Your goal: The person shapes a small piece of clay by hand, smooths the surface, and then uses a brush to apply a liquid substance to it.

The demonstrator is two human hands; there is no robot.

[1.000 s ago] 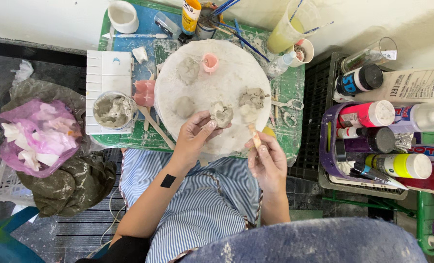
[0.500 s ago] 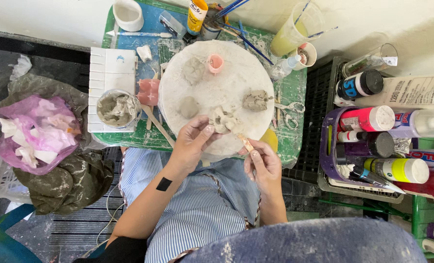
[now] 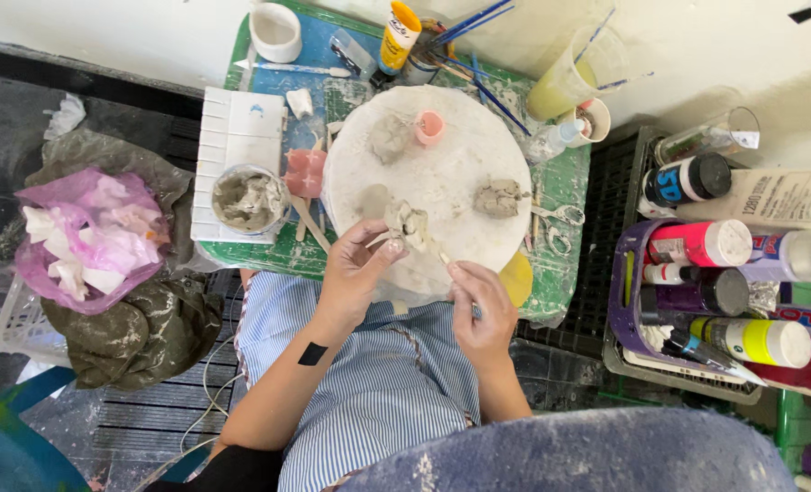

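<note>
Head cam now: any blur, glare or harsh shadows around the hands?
Head view: light is soft and even, no hard shadows; left hand, right hand and clay piece look sharp; no strong glare on the white board; bottom fabric edge is close and soft.

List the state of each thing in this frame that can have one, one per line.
Left hand: holds the grey clay piece.
Right hand: grips a thin tool that touches the clay piece.
Round white board: flat, carries three more clay lumps.
Small pink cup: upright on the board.
Bowl: holds grey clay.
Yellow glue bottle: capped.
Scissors: lying shut.
</note>
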